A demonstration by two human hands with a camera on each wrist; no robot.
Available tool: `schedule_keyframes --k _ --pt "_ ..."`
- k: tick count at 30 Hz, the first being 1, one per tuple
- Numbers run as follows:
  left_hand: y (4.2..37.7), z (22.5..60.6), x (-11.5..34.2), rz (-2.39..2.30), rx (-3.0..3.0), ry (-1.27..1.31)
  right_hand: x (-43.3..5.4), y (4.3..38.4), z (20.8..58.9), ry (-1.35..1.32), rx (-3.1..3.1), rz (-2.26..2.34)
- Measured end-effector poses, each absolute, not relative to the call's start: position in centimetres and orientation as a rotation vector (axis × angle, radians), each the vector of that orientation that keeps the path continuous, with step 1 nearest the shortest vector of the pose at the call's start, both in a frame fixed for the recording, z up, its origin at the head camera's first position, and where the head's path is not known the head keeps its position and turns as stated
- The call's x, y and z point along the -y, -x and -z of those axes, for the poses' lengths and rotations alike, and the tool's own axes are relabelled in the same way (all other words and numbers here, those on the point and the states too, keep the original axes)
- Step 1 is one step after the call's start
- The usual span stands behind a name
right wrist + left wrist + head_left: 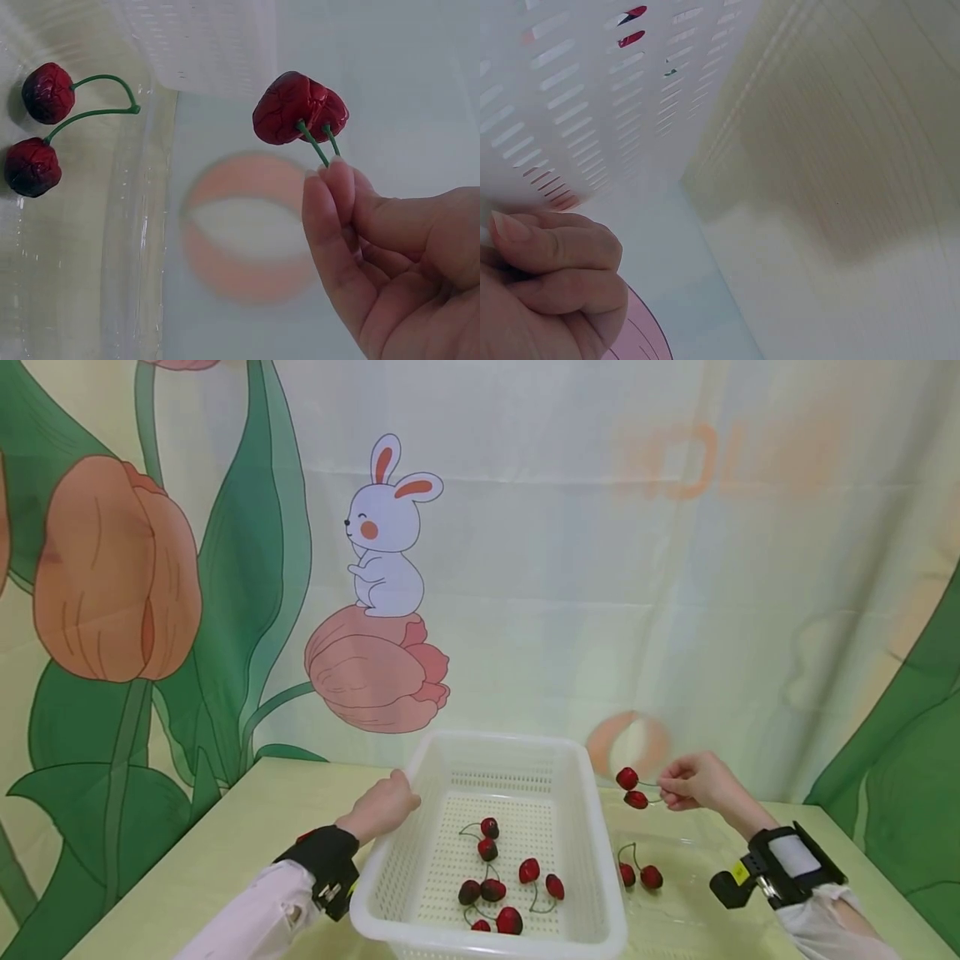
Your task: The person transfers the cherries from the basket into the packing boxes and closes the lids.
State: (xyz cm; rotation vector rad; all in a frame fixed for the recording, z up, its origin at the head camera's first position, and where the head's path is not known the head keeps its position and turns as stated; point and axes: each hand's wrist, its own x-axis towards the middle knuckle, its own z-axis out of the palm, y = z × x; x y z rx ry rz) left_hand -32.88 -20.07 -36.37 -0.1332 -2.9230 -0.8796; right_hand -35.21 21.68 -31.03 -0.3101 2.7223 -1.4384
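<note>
My left hand [386, 806] grips the left rim of a white slotted plastic basket [609, 860], its fingers curled over the edge; the left wrist view shows the same hand [555, 277] against the basket's slotted wall [570, 97]. Inside the basket lie several red cherries [509, 920] with green stems. To the right of the basket, my right hand [693, 781] pinches a pair of cherries [289, 109] by their green stems, holding them in the air. Below that hand, another pair of cherries [46, 94] joined by a stem lies in a clear plastic container [154, 225].
Basket and clear container stand side by side on a pale yellow table [247, 835]. Behind them hangs a curtain [525, 568] printed with tulips and a rabbit. The basket's right wall rises between its cherries and the right hand.
</note>
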Motion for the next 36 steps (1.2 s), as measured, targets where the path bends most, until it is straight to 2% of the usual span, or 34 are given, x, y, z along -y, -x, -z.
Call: schedule_keyframes --k 36 --pt "33.0 36.4 20.0 0.923 2.934 0.113 -24.2 34.3 33.5 0.269 -2.689 1.318"
